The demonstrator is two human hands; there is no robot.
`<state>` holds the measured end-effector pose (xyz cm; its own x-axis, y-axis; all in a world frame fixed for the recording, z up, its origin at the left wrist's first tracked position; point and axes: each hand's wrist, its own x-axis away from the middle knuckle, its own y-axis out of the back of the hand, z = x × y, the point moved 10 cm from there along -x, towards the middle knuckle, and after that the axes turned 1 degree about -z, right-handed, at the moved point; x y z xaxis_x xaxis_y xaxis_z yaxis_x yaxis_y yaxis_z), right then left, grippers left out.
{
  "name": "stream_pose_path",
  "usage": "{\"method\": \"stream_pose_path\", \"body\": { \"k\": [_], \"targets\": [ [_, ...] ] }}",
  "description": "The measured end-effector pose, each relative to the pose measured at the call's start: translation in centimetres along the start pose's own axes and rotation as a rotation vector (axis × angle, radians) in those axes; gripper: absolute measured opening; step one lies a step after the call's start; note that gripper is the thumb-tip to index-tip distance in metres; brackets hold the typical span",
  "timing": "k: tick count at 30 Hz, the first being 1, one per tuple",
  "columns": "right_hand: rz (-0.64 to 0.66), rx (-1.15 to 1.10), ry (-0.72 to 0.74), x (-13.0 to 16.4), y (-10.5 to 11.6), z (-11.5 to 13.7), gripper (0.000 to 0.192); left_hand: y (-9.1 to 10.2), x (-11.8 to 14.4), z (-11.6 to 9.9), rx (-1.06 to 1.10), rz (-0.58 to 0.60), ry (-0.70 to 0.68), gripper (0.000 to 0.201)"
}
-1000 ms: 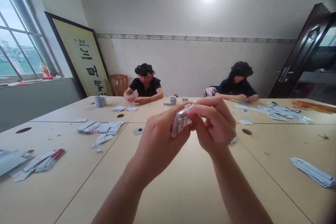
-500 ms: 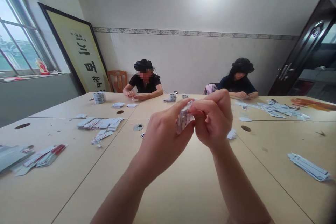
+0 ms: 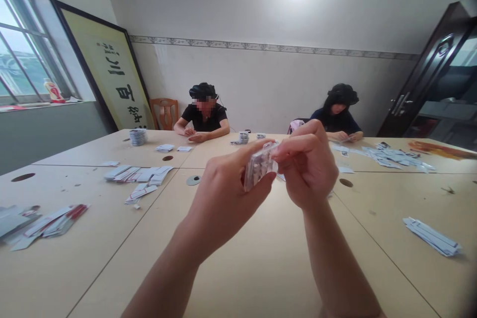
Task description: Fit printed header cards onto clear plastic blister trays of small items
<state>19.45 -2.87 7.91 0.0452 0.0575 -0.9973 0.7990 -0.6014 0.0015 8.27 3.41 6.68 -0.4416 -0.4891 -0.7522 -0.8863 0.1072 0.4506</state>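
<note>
So the thing in play is a small clear packet (image 3: 259,168), shiny plastic with some printed bits inside, can't read what they are. It's held up in the air over the worktop (image 3: 268,258), pretty much dead centre of the view, pinched between both hands.

The packet sits directly between the two grips: left hand (image 3: 223,196) on its left and lower edge, right hand (image 3: 309,164) on its upper right corner. Its long axis runs on a slant, from lower left up to upper right, with the top end tipped toward the right hand. Neither hand is really nearer, both are touching it.

Left grip is closed on the packet, thumb along the bottom edge and fingers wrapped behind it, so it's carrying most of it. Right grip is closed too, fingertips pinching the top corner, the other fingers curled into the palm. Both forearms come up from the bottom of the frame and angle in toward each other, wrists raised well clear of the worktop.

Around that: a spread of white cards (image 3: 139,175) off to the left, another pile with red ends (image 3: 55,221) nearer the left edge, and a flat stack of strips (image 3: 432,236) to the right. Across the worktop two other people (image 3: 204,119) sit handling their own cards, hands well apart from these.
</note>
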Motion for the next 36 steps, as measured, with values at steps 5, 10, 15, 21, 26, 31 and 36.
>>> {"method": "stream_pose_path", "body": {
  "k": [5, 10, 15, 21, 26, 31, 36],
  "targets": [
    [-0.046, 0.05, 0.08, 0.0, 0.3, 0.8, 0.016, -0.2, 0.1, 0.0, 0.005, 0.014, -0.007, 0.038],
    [-0.183, 0.088, 0.131, 0.6, 0.6, 1.3, 0.023, 0.1, 0.2, -0.1, -0.008, -0.033, -0.024, 0.035],
    [-0.275, 0.11, 0.107, 1.8, 0.7, 0.8, 0.026, 0.7, 0.1, -0.4, -0.05, -0.107, -0.057, 0.032],
    [-0.316, 0.086, 0.097, 2.6, 0.4, 0.0, 0.029, 0.5, -0.2, 0.2, -0.025, -0.124, -0.031, 0.026],
    [-0.313, 0.059, 0.095, 2.3, 0.2, 0.2, 0.027, 0.6, -0.3, 0.1, -0.003, -0.123, -0.031, 0.03],
    [-0.365, 0.064, 0.108, 2.2, 0.9, 1.1, 0.019, 0.7, -0.1, -0.6, -0.013, -0.106, -0.052, 0.03],
    [-0.375, 0.082, 0.143, 2.2, 0.7, 2.0, 0.021, 1.0, 0.2, -0.9, -0.053, -0.146, -0.065, 0.034]
  ]
}}
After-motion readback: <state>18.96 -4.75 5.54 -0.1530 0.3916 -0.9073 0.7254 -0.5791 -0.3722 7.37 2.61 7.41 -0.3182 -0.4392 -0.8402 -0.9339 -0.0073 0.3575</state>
